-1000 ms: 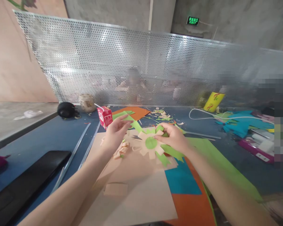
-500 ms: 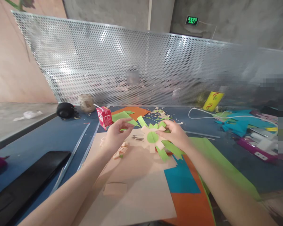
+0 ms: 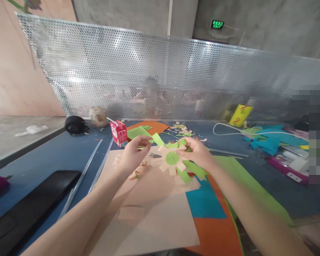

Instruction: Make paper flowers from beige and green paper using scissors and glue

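A paper flower (image 3: 172, 158) with a green round centre and pale peach petals is held above a large peach sheet (image 3: 160, 220). Thumb and fingers of my right hand (image 3: 196, 151) pinch its upper right edge, by a curled green strip. My left hand (image 3: 136, 154) hovers to the left of the flower, fingers curved and a gap between thumb and forefinger, with nothing visible in it. Scissors (image 3: 156, 155), partly hidden, lie behind the flower. Below my left hand are small folded peach paper pieces (image 3: 134, 174). Green strips (image 3: 196, 169) stick out under the flower.
Blue (image 3: 205, 201), orange (image 3: 216, 231) and green sheets (image 3: 245, 181) lie at the right. A red drink carton (image 3: 118, 133) with a straw stands behind my left hand. Paper scraps (image 3: 182, 129) lie before a perforated metal screen (image 3: 160, 71). A black phone-like slab (image 3: 32, 202) rests left.
The flower has turned slightly in my right hand, its petals now at a different angle. More of the scissors shows behind it. My left hand has barely moved.
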The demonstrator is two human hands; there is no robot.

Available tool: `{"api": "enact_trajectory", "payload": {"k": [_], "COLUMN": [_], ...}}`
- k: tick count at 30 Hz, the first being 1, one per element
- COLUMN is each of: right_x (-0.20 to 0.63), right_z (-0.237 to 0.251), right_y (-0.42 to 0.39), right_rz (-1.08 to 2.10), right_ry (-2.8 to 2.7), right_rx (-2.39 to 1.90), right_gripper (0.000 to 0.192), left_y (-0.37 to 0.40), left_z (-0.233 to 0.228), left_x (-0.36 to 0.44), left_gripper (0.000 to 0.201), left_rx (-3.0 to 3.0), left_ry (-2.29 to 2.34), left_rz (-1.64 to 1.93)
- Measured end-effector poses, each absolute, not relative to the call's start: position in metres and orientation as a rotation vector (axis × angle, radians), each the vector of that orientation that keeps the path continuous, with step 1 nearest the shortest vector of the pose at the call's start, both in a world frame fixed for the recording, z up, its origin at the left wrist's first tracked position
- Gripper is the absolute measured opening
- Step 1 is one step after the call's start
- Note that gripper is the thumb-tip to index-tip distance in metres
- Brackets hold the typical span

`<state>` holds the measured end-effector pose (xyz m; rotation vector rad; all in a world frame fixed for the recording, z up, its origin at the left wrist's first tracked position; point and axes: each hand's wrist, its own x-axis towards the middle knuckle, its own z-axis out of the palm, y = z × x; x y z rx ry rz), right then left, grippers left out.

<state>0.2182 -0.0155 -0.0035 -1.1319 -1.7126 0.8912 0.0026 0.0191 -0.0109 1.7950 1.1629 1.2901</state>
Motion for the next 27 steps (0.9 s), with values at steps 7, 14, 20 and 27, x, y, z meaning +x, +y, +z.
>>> {"api": "enact_trajectory", "payload": {"k": [7, 14, 20, 27], "right_x": [0.218, 0.215, 0.214, 0.215], "right_z": [-0.005, -0.002, -0.002, -0.004], "right_y": [-0.015, -0.019, -0.019, -0.018], "right_rz": [0.882, 0.842, 0.832, 0.847], "right_ry": [-1.711, -1.745, -1.759, -1.743], "right_rx": [-1.127, -1.156, -1.171, -1.159], "right_gripper": [0.018, 0.018, 0.018, 0.018], "left_y": [0.012, 0.000, -0.002, 0.000], "left_z": [-0.009, -0.004, -0.003, -0.005], "left_x": [0.004, 0.011, 0.014, 0.012], "left_gripper": [0.030, 0.021, 0.020, 0.021], "left_rx": [1.544, 1.576, 1.578, 1.530], "left_ry": [0.980, 0.910, 0.939, 1.015], "left_rz": [1.161, 1.006, 1.039, 1.109]}}
